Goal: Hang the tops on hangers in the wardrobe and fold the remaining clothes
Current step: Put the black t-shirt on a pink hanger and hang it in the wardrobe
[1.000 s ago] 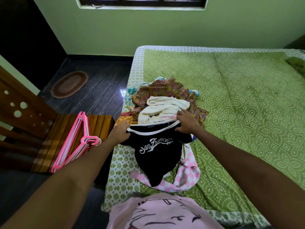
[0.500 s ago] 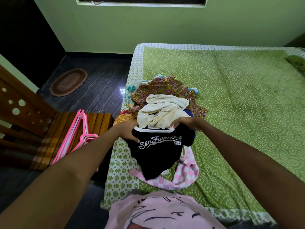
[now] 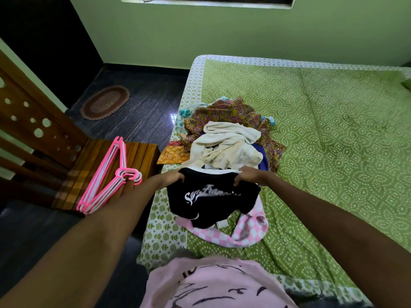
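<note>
Holding a black top by its upper edge at centre frame, left hand pinching one corner and right hand pinching the other, fingers of both curled tight round the cloth. Hanging half bunched above the bed edge, white script lettering across the front, lower part draping onto a pink checked garment. Judged as the start of the hanging step: one top picked from the heap, not yet on a hanger. Calling next for a shake to open the top out, then a reach toward the pink hangers at middle left of the frame, resting on a wooden chair seat, and a threading of one hanger through the neck. Counting: one black top in hand; one checked piece beneath it; one heap of clothes just above centre, with a cream knit on top, a brown floral print behind, and orange, blue and pale patterned bits at the edges, exact number of pieces not tellable; one bundle of hangers, several stacked, count unclear; one oval mat at upper left. No wardrobe in view.
</note>
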A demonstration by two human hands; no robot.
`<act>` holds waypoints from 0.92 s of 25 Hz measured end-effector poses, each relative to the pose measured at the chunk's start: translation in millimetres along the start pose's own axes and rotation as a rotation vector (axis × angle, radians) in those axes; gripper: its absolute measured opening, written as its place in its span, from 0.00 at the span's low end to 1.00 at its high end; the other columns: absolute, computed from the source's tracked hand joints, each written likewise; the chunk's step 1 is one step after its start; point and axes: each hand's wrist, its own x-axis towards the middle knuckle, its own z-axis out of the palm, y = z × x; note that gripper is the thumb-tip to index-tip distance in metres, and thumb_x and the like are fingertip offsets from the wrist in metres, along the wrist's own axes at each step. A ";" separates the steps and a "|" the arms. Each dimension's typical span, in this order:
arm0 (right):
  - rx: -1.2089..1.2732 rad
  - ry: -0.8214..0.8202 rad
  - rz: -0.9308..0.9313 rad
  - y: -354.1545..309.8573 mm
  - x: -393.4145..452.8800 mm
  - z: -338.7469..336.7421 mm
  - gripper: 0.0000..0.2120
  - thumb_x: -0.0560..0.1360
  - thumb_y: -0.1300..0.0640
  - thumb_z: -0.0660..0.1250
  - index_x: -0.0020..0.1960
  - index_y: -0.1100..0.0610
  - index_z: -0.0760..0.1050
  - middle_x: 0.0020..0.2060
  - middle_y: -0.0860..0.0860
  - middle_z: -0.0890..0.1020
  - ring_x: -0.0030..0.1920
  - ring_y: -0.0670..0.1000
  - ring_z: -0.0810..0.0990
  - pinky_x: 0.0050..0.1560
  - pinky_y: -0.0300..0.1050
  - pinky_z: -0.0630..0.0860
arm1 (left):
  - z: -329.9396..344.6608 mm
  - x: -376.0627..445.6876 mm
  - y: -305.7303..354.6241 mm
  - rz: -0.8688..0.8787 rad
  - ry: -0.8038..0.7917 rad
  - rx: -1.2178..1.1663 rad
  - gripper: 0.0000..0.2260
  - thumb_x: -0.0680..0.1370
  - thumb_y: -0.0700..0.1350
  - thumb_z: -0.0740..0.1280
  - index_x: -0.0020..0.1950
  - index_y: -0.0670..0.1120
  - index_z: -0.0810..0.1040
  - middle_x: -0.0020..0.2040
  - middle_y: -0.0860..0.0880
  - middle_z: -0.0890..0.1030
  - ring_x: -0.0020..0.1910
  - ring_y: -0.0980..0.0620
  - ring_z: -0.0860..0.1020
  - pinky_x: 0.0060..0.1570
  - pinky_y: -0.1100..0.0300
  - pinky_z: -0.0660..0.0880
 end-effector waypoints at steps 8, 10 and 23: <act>-0.064 -0.056 0.042 16.4 7.3 6.7 0.19 0.68 0.56 0.73 0.50 0.69 0.76 0.50 0.61 0.81 0.49 0.59 0.80 0.49 0.50 0.76 | 23.7 -19.6 -38.2 0.014 0.039 -0.002 0.07 0.76 0.37 0.62 0.38 0.43 0.74 0.38 0.44 0.74 0.34 0.48 0.72 0.38 0.57 0.68; -0.373 0.026 -0.070 18.9 7.9 15.3 0.19 0.69 0.56 0.73 0.52 0.69 0.75 0.55 0.61 0.77 0.55 0.59 0.75 0.46 0.45 0.67 | 27.3 -21.3 -48.9 0.072 0.161 0.073 0.10 0.76 0.32 0.60 0.37 0.44 0.69 0.36 0.46 0.71 0.34 0.50 0.69 0.35 0.60 0.65; 0.007 -0.082 -0.167 -20.0 9.7 46.8 0.06 0.73 0.59 0.70 0.46 0.61 0.78 0.41 0.51 0.76 0.42 0.48 0.74 0.42 0.41 0.67 | 47.5 -12.1 -66.6 0.049 -0.068 0.254 0.26 0.75 0.44 0.71 0.69 0.44 0.64 0.65 0.45 0.68 0.61 0.45 0.71 0.58 0.54 0.70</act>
